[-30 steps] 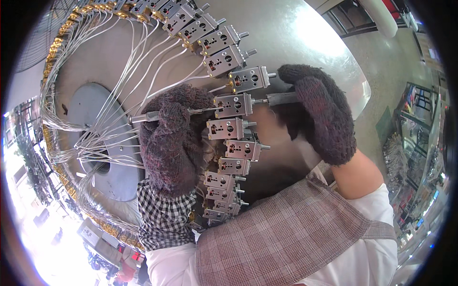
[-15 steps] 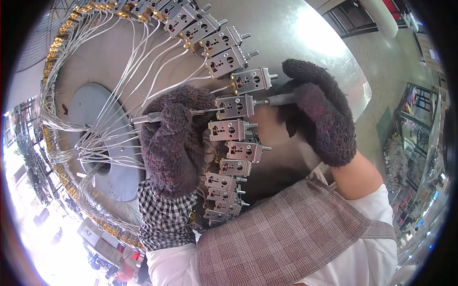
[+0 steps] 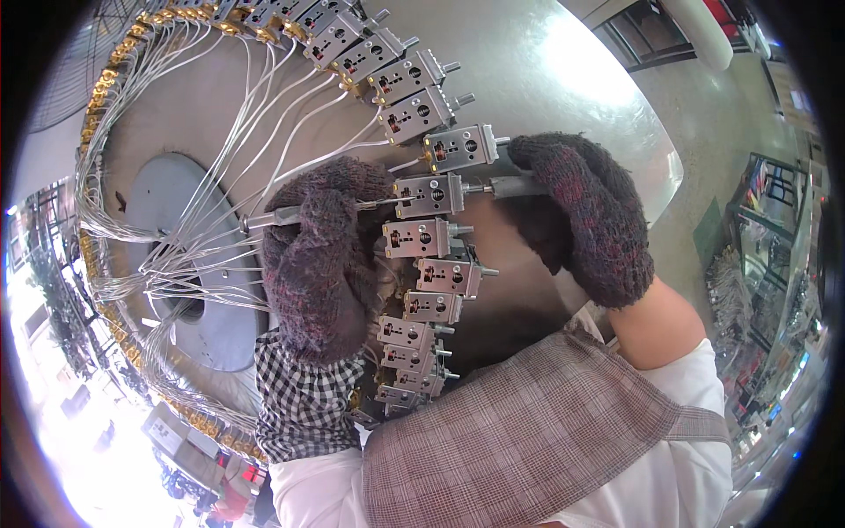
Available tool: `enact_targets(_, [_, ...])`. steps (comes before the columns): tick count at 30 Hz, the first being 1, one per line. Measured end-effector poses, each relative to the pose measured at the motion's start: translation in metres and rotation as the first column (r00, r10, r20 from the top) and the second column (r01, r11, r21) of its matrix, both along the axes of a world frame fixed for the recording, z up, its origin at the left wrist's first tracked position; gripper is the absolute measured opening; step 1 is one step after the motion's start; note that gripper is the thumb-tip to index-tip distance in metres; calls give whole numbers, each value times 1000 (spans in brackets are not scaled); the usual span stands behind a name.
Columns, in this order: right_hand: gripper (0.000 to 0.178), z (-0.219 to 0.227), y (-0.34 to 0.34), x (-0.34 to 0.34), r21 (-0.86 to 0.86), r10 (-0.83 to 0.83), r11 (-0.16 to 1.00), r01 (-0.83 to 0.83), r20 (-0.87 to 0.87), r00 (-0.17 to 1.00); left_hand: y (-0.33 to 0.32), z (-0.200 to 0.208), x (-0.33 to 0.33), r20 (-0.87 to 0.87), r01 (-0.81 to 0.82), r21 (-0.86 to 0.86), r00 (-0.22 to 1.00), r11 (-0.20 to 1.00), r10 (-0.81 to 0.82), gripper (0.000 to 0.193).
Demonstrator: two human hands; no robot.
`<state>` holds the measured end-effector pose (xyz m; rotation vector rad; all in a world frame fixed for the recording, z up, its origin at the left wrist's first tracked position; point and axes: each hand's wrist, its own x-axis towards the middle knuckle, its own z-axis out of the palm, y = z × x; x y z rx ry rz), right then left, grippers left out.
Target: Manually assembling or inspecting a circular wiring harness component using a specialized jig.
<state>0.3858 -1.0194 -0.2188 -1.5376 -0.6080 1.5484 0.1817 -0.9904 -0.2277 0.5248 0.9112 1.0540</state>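
Note:
In its dark knitted glove, my left hand (image 3: 321, 260) is closed around a slim screwdriver (image 3: 275, 218) with a grey handle. The thin shaft comes out on the right, its tip at the face of a small metal control box (image 3: 428, 196). From the other side, my gloved right hand (image 3: 590, 211) grips a grey cylindrical tool (image 3: 518, 186), lined up with the box's protruding shaft and apparently touching its end. The right fingertips are partly hidden by the glove. Another metal box (image 3: 462, 148) sits just above, and one more (image 3: 418, 238) just below.
Similar boxes run in a curved row along a large round metal table (image 3: 528, 53). White wires (image 3: 255, 132) run from them toward a grey hub disc (image 3: 224, 326). Brass fittings (image 3: 101, 92) line the left rim. A shelf rack (image 3: 766, 198) stands at the far right.
My right hand has turned and dropped slightly, its upper fingers curling down from a raised position onto the tool. My left hand and the screwdriver have hardly moved.

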Motion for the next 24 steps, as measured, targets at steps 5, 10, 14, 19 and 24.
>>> enact_targets(5, [27,8,-2,0,-25,-43,999,42,-66,997,-2,10,1,78,59,7,995,998,-59,41])
enact_targets(10, [36,8,-7,-1,68,-1,998,5,-65,998,-4,7,1,114,-12,101,993,995,1,37])
enact_targets(14, [36,10,-10,0,88,3,996,4,-78,997,-4,7,1,189,-17,142,982,990,-10,34])
enact_targets(19, [31,16,-17,0,163,-8,986,24,-95,995,-14,21,1,171,-1,54,985,999,-9,35])
enact_targets(24, [31,33,-30,4,98,-1,995,11,-97,995,-26,37,-1,255,81,27,963,996,-85,35])
